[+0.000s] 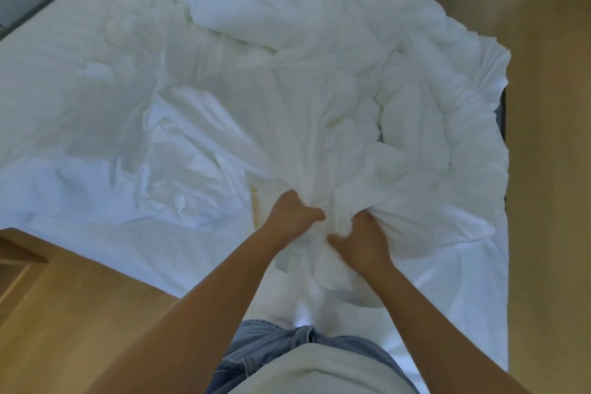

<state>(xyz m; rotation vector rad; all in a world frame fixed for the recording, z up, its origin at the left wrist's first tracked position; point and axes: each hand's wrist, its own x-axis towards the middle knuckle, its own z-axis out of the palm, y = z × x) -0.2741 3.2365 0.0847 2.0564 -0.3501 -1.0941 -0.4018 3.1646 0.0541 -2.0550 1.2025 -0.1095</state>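
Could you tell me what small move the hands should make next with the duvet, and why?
Probably spread the hands apart along the edge: the left hand and right hand grip the duvet bunched close together, and it lies crumpled on the bed.

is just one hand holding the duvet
No, both the left hand and the right hand grip the bunched white duvet.

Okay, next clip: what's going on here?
A person stands at the near edge of a bed, seen from their own head camera. The left hand and the right hand grip a bunched-up part of a white duvet, close together by that edge. The rest of it lies rumpled across the bed, not yet spread flat.
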